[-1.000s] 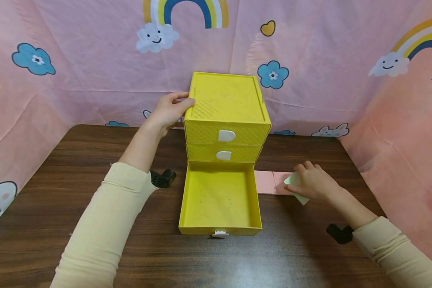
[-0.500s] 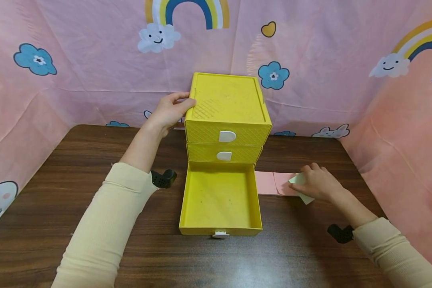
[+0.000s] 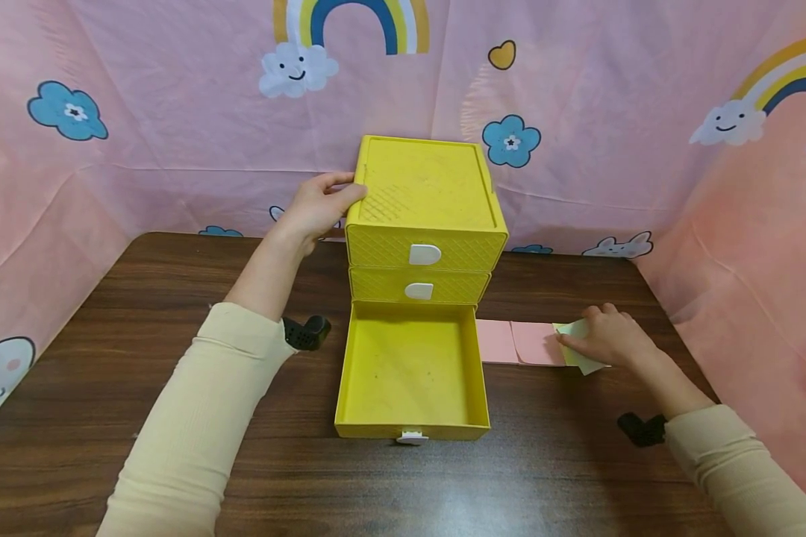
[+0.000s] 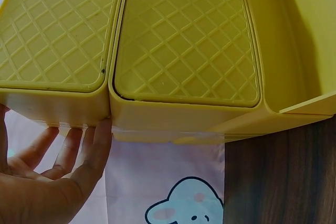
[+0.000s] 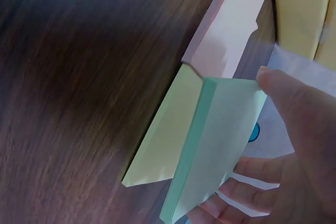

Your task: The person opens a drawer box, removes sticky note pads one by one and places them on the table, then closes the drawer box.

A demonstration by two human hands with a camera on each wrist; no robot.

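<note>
In the head view my left hand (image 3: 319, 205) holds the upper left edge of a yellow drawer cabinet (image 3: 430, 183). The thumb lies on top, and in the left wrist view the fingers (image 4: 94, 156) press its side. My right hand (image 3: 611, 339) pinches a pale green sticky note pad (image 5: 226, 129) by its edges, thumb on one side and fingers on the other. The green pad is tilted close over a pale yellow pad (image 5: 168, 124), covering part of it. Two pink pads (image 3: 497, 339) continue that row leftward to the cabinet.
The cabinet's bottom drawer (image 3: 413, 365) is pulled out toward me, with nothing inside. Its two upper drawers are closed, each with a white handle (image 3: 425, 254). A dark wooden table (image 3: 275, 462) carries everything. Pink printed cloth (image 3: 578, 149) hangs behind and at the sides.
My right hand has moved to the right with the green pad, from over the pink pads to the yellow one, which now shows. The left hand stays in place on the cabinet.
</note>
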